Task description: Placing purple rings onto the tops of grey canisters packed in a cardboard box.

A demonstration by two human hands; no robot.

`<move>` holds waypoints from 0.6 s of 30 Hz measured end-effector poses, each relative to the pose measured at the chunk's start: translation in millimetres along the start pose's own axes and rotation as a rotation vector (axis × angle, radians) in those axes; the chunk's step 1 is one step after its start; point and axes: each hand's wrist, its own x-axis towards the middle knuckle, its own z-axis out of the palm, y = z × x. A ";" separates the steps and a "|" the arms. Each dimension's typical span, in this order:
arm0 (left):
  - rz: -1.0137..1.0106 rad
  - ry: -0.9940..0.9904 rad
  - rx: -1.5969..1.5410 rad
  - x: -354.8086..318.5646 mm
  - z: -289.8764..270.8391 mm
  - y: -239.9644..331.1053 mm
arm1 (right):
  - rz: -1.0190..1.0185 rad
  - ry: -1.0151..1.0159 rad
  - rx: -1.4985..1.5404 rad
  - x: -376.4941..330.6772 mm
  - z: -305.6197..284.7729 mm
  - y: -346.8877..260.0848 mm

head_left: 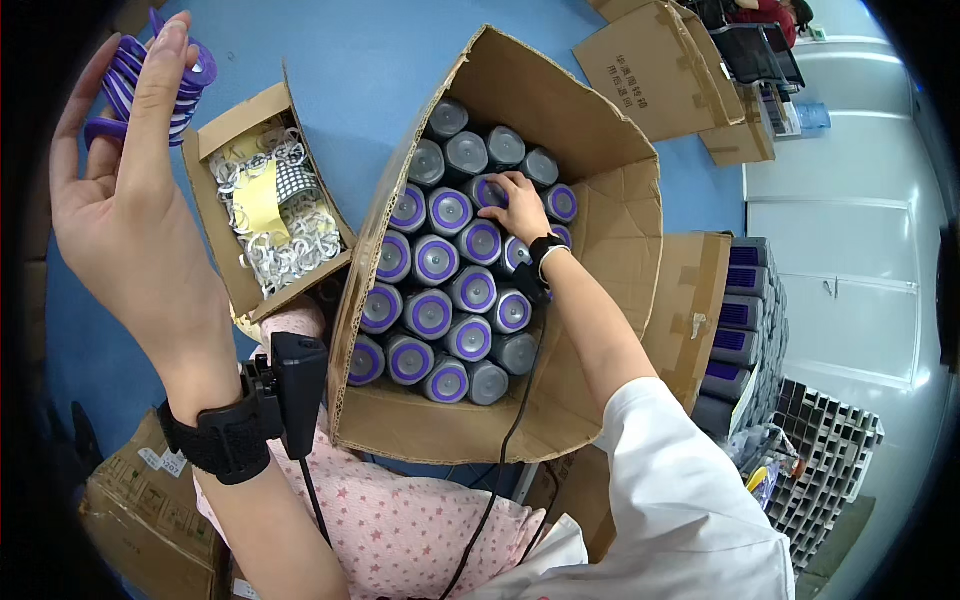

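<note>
My left hand (140,240) is raised at the upper left, its fingers closed round a bunch of purple rings (203,72) with white layers between them. My right hand (522,208) reaches down into a large cardboard box (590,235). Its thumb and fingers are bent onto a purple ring (478,192) on the top of a grey canister, partly covering it. Rows of grey canisters (436,259) stand upright in the box. Many carry a purple ring on top; several at the far side and a grey canister (488,383) at the near right have plain grey tops.
A small open carton (222,180) beside the large box holds a heap of white rings and a yellow sheet. More cartons (640,75) stand at the far right and lower left. Stacked dark units (740,312) lie at right. Black cables run from my wrist straps.
</note>
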 end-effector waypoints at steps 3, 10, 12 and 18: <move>0.054 0.005 0.090 -1.8 3.5 -2.2 | -0.053 0.027 0.002 -3.2 5.8 5.6; 0.047 -0.051 0.048 3.5 -9.5 -14.8 | -0.073 0.070 -0.075 -14.7 24.9 -4.8; 0.075 -0.046 0.064 3.7 -13.3 -17.3 | -0.079 0.104 -0.050 -16.2 29.7 -8.5; 0.031 -0.047 0.059 7.3 -25.1 -17.8 | -0.050 0.285 0.027 -23.1 40.8 -1.3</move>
